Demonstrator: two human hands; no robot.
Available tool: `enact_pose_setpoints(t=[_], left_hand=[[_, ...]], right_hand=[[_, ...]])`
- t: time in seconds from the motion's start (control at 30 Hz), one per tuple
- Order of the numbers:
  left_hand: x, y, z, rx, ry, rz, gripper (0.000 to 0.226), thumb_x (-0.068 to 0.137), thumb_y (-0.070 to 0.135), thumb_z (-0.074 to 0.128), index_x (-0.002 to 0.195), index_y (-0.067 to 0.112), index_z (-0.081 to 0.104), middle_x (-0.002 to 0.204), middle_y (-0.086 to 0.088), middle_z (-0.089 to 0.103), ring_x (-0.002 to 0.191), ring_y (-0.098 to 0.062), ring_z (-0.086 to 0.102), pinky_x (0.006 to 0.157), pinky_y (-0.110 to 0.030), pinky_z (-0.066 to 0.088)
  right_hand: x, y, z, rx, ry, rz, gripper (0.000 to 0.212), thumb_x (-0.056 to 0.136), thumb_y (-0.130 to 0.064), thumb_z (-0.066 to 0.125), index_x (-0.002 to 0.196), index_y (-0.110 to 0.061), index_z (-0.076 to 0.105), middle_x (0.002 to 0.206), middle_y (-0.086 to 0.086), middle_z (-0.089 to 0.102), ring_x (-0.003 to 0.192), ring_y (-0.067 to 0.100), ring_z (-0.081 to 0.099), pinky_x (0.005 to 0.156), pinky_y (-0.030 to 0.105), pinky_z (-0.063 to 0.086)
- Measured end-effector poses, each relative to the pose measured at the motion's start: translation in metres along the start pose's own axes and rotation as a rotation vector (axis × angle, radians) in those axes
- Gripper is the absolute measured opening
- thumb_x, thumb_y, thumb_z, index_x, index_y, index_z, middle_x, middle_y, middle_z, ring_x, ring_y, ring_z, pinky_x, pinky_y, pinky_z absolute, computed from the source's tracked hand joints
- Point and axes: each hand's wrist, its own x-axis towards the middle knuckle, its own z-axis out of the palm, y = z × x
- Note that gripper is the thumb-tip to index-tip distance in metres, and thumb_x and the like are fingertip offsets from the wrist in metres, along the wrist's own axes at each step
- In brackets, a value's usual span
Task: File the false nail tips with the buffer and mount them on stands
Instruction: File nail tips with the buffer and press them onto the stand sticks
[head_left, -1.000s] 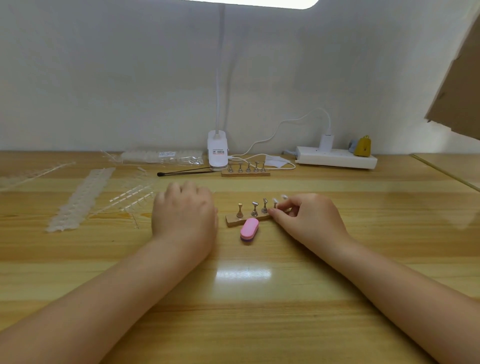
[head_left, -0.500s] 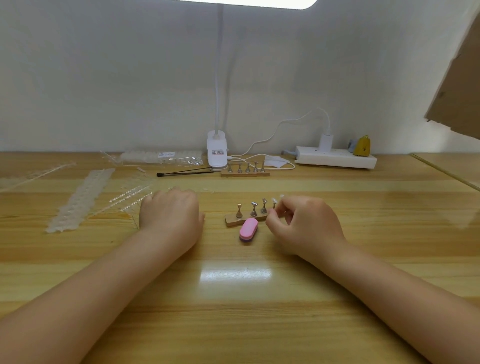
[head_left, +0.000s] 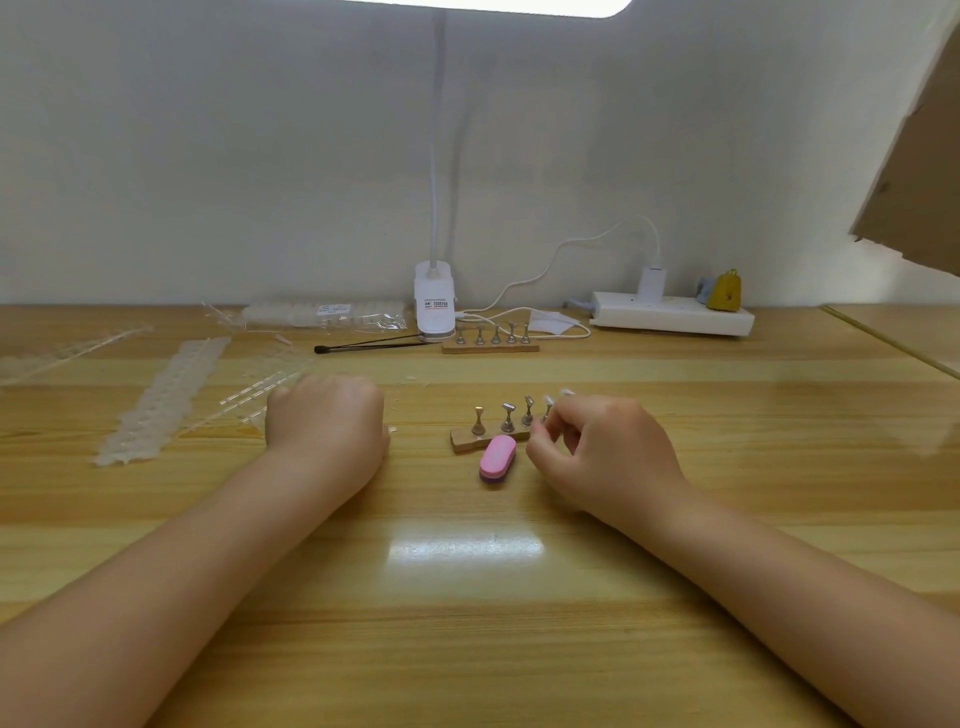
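A small wooden stand (head_left: 464, 441) with several metal pegs lies mid-table. Two clear nail tips (head_left: 547, 399) sit on its two rightmost pegs; the other pegs are bare. A pink buffer (head_left: 497, 457) lies flat against the stand's front edge. My right hand (head_left: 608, 457) rests at the stand's right end, fingers loosely curled next to the pegs, with nothing seen in them. My left hand (head_left: 327, 423) rests knuckles-up left of the stand, fingers curled under, next to loose clear nail strips (head_left: 260, 389). What it holds is hidden.
A white sheet of nail tips (head_left: 166, 395) lies at the left. At the back are a bag of tips (head_left: 322, 314), a black brush (head_left: 363, 344), a second peg stand (head_left: 491, 348), a lamp clip (head_left: 435, 306) and a power strip (head_left: 675, 317). Cardboard (head_left: 924, 156) overhangs the right.
My left hand slid left from beside the stand toward the clear strips and curled into a fist. My right hand's fingers drew back from the rightmost pegs and curled.
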Motion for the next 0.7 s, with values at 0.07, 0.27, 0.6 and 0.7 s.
enact_pose_setpoints(t=[0.07,0.27,0.6,0.7], left_hand=[[0.000,0.000,-0.001,-0.128,0.063,0.000,0.017,0.092,0.031,0.053,0.085,0.021,0.066,0.085,0.005,0.064,0.087,-0.022,0.057,0.071,-0.029,0.036],[-0.008,0.019,-0.014,-1.365,-0.024,-0.056,0.008,0.088,0.023,0.067,0.084,0.016,0.069,0.072,0.007,0.071,0.055,-0.002,0.060,0.052,-0.020,0.049],[-0.029,0.042,-0.012,-1.692,-0.030,-0.033,0.014,0.074,0.023,0.074,0.084,0.014,0.072,0.074,-0.003,0.073,0.064,-0.011,0.068,0.057,-0.018,0.052],[-0.031,0.043,-0.011,-1.631,0.009,-0.013,0.006,0.084,0.017,0.070,0.090,0.018,0.070,0.079,-0.003,0.073,0.067,-0.008,0.066,0.057,-0.018,0.052]], right_hand=[[0.000,-0.001,0.000,0.030,0.004,0.011,0.025,0.086,-0.032,0.061,0.063,-0.026,0.053,0.051,-0.011,0.044,0.050,0.008,0.041,0.048,0.026,0.028],[0.001,-0.011,-0.002,0.554,-0.061,0.165,0.017,0.084,-0.030,0.070,0.072,-0.019,0.072,0.052,-0.011,0.054,0.048,0.001,0.045,0.051,0.016,0.035],[-0.002,-0.024,-0.002,1.013,-0.293,0.262,0.013,0.083,-0.022,0.072,0.092,-0.013,0.075,0.055,-0.014,0.063,0.044,-0.004,0.051,0.043,0.005,0.034],[-0.002,-0.021,0.000,0.981,-0.246,0.288,0.008,0.084,-0.022,0.072,0.085,-0.015,0.075,0.047,-0.015,0.057,0.042,-0.004,0.048,0.042,0.006,0.033]])
